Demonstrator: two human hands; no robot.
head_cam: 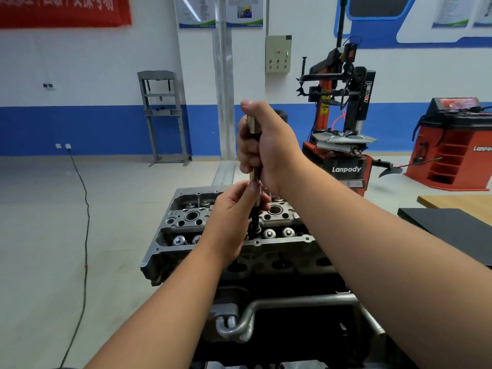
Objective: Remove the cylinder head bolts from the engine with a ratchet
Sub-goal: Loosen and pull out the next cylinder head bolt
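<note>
Cylinder head point(277, 219) sits below me; my right hand point(266, 145) grips the upright ratchet point(251, 126), my left hand point(234, 209) pinches its extension point(256, 179) over a bolt hole. Next I'd seat and turn.

I observe the cylinder head point(234, 246) at centre, atop the engine. The ratchet point(254, 155) stands upright above its middle; the right hand point(266, 145) sits high on the tool, the left hand point(234, 209) below it, just over the head. A press frame point(163, 115) stands behind left, a tyre changer point(343, 123) behind right, the desk point(458, 203) far right.
</note>
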